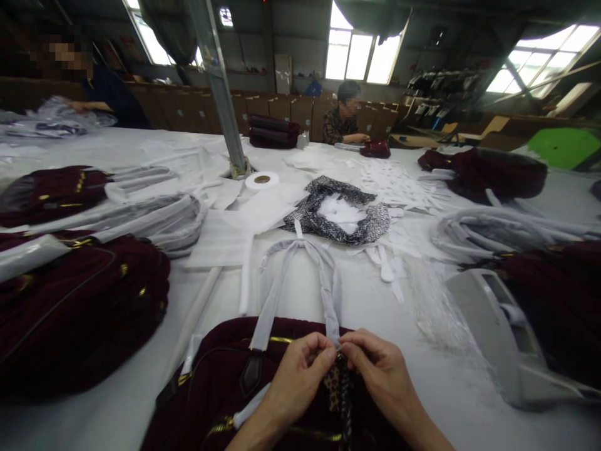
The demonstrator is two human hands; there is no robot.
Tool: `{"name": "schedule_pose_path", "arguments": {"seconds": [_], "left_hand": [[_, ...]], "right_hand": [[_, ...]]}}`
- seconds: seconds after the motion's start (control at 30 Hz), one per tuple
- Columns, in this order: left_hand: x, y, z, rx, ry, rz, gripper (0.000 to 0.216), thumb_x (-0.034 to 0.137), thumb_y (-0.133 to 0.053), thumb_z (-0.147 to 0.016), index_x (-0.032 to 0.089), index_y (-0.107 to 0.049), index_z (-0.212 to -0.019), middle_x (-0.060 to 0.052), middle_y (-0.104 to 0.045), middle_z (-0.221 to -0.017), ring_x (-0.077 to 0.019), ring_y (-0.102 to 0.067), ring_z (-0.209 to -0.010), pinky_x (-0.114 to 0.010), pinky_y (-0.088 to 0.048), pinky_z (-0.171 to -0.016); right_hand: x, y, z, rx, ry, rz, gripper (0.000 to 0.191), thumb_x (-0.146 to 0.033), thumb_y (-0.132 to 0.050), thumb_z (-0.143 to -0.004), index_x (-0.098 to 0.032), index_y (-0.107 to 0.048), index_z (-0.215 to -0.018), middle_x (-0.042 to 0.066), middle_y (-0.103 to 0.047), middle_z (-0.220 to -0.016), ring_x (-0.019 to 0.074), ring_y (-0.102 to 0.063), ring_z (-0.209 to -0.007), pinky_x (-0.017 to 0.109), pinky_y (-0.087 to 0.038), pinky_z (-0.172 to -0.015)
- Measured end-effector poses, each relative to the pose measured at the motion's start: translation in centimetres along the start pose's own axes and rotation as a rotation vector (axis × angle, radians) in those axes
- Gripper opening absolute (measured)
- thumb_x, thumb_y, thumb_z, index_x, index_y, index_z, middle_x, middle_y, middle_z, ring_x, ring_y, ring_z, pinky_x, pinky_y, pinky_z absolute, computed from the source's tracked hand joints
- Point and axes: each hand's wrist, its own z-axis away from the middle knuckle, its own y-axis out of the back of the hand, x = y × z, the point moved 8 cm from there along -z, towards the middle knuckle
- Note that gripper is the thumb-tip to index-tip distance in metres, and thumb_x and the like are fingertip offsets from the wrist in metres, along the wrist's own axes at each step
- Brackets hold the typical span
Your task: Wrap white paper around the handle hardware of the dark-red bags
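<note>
A dark maroon handbag (220,360) with gold zips lies right in front of me. Its two handles are wrapped in white tissue and stand up in loops away from me. My left hand (305,373) pinches the foot of the right-hand wrapped handle (330,297) between thumb and finger. From the other side my right hand (382,369) pinches the same spot, the fingertips of both hands nearly touching. A leopard-print tag (332,389) and a dark braided strap (346,407) hang just below the fingers. Whether the fingertips also hold a small fastening is hidden.
More maroon bags lie at left (79,307) and right (558,307). A tape roll (256,182), a black-and-white cloth ring (305,213) holding white strips, and a grey tape dispenser (509,351) sit on the table. A metal post (225,94) rises behind. Two people work across the table.
</note>
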Motion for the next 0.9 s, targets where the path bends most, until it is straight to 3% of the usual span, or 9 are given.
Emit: {"name": "schedule_pose_path", "arguments": {"seconds": [0.27,0.5,0.73,0.9], "left_hand": [[0.1,-0.3,0.0,-0.014,0.025,0.056,0.028,0.04,-0.051,-0.082,0.012,-0.054,-0.078,0.002,-0.05,-0.069,-0.0099,-0.041,-0.066,-0.024,-0.034,-0.064],[0.0,-0.2,0.0,-0.005,0.022,0.053,0.028,0.039,-0.052,-0.082,0.012,-0.054,-0.075,0.003,-0.048,-0.067,-0.0086,-0.04,-0.063,-0.022,-0.033,-0.06],[-1.0,-0.5,-0.4,0.007,0.026,0.077,0.024,0.036,-0.049,-0.083,0.014,-0.054,-0.076,0.003,-0.052,-0.059,-0.0064,-0.041,-0.053,-0.019,-0.03,-0.052],[-1.6,-0.3,-0.5,0.038,0.054,0.073,0.023,0.034,-0.051,-0.082,0.014,-0.051,-0.071,0.003,-0.051,-0.054,-0.0051,-0.038,-0.046,-0.018,-0.028,-0.047]], "right_hand": [[1.2,-0.1,0.1,0.025,-0.072,-0.047,0.019,-0.034,-0.057,-0.082,-0.019,-0.068,-0.085,-0.001,-0.058,-0.064,0.0119,-0.054,-0.059,0.02,-0.044,-0.057],[0.7,-0.4,0.0,-0.002,-0.025,-0.015,0.019,-0.033,-0.057,-0.081,-0.019,-0.07,-0.083,0.0,-0.059,-0.065,0.0126,-0.054,-0.062,0.022,-0.044,-0.059],[3.7,-1.2,0.0,-0.013,-0.275,-0.25,0.025,-0.039,-0.065,-0.074,-0.016,-0.066,-0.085,-0.001,-0.061,-0.057,0.011,-0.054,-0.053,0.02,-0.043,-0.053],[3.5,-1.2,-0.2,-0.002,-0.224,-0.153,0.023,-0.039,-0.063,-0.075,-0.017,-0.066,-0.076,0.0,-0.061,-0.061,0.0118,-0.053,-0.057,0.019,-0.042,-0.052]]}}
